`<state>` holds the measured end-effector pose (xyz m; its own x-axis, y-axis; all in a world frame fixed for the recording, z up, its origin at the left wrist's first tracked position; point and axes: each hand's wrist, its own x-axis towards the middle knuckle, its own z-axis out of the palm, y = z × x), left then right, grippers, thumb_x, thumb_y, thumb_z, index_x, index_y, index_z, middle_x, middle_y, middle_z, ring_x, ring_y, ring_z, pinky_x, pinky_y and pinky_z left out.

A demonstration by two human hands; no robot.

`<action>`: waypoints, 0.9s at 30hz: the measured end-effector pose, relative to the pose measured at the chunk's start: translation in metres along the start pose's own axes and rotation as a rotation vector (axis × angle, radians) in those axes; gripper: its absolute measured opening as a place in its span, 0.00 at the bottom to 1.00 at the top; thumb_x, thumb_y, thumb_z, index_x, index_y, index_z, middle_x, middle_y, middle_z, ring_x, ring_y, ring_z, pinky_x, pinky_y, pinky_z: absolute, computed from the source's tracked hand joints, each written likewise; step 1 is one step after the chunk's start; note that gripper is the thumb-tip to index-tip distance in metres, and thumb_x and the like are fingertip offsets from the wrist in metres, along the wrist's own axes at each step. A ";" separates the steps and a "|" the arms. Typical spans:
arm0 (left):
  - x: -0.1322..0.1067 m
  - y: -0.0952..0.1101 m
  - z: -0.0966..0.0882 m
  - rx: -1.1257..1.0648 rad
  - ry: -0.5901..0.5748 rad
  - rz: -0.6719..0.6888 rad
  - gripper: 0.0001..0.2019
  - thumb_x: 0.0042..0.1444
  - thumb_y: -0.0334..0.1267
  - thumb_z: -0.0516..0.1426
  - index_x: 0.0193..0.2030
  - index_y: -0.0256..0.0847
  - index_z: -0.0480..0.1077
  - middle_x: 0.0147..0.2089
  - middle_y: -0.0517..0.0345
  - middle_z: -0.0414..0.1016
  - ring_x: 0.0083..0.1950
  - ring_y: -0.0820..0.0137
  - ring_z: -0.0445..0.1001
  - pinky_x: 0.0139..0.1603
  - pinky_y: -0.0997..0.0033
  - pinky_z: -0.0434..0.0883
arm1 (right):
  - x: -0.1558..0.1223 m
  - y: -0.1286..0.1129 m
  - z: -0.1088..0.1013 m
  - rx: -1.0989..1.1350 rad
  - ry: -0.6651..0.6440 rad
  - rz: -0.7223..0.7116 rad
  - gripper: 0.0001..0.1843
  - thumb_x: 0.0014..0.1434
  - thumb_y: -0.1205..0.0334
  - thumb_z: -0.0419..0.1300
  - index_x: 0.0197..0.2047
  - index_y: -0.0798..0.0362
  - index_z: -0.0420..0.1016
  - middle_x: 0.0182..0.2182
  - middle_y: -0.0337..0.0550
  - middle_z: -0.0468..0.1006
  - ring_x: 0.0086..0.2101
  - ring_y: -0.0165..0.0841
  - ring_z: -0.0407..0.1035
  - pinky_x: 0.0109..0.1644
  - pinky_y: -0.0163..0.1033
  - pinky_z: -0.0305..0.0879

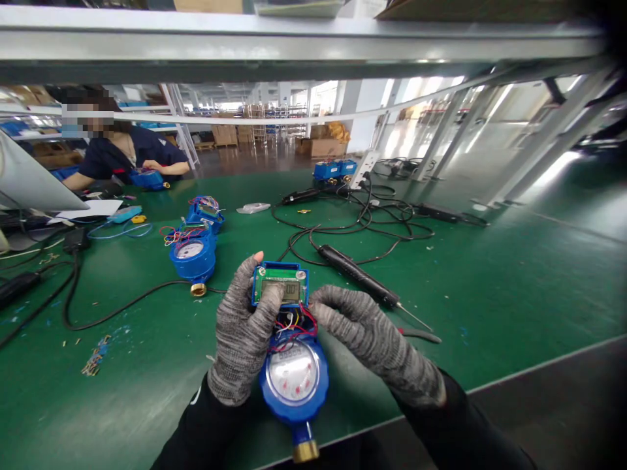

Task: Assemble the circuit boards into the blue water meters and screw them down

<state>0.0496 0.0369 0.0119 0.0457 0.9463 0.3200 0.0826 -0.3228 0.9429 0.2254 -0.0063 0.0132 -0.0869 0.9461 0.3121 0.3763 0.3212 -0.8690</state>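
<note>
Left hand (240, 333) grasping an LCD display module (292, 279) wired to a blue water meter (294, 375) at the tabletop's (161, 365) near edge.

The left fingers clasp the module's left side, thumb across its screen; it should be light, stiff and fragile, better held by its blue rim than pressed on the display. Just below, thin red, white and yellow wires (307, 321) look soft and easily tugged loose. The meter, with its brass end (306, 450) nearest the wearer, is probably heavy and smooth, best carried by its round body. At the module's right, the right hand's (365, 329) fingers are bunched beside the red wires; whether they pinch one cannot be told.
</note>
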 end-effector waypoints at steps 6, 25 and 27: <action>-0.001 0.007 0.005 -0.021 0.143 -0.053 0.29 0.51 0.41 0.64 0.60 0.46 0.62 0.55 0.54 0.72 0.49 0.64 0.75 0.52 0.64 0.72 | 0.019 0.006 0.001 0.270 -0.043 0.036 0.06 0.59 0.58 0.62 0.37 0.51 0.77 0.34 0.39 0.78 0.36 0.33 0.71 0.39 0.37 0.69; 0.007 0.000 -0.002 -0.282 -0.093 -0.154 0.10 0.52 0.43 0.63 0.39 0.41 0.77 0.40 0.55 0.81 0.40 0.65 0.78 0.45 0.68 0.75 | 0.027 0.020 0.013 0.537 -0.064 0.061 0.06 0.57 0.58 0.64 0.37 0.50 0.78 0.35 0.40 0.79 0.37 0.35 0.73 0.42 0.38 0.70; 0.005 0.002 -0.004 -0.222 -0.060 -0.087 0.09 0.52 0.42 0.63 0.40 0.43 0.78 0.39 0.56 0.82 0.39 0.65 0.79 0.43 0.68 0.76 | 0.027 0.018 0.008 0.389 -0.037 0.018 0.05 0.58 0.59 0.63 0.38 0.50 0.78 0.36 0.40 0.79 0.38 0.34 0.72 0.43 0.38 0.69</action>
<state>0.0462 0.0411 0.0155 0.1079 0.9655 0.2370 -0.1316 -0.2224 0.9660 0.2226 0.0256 0.0034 -0.1193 0.9503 0.2875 0.0007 0.2897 -0.9571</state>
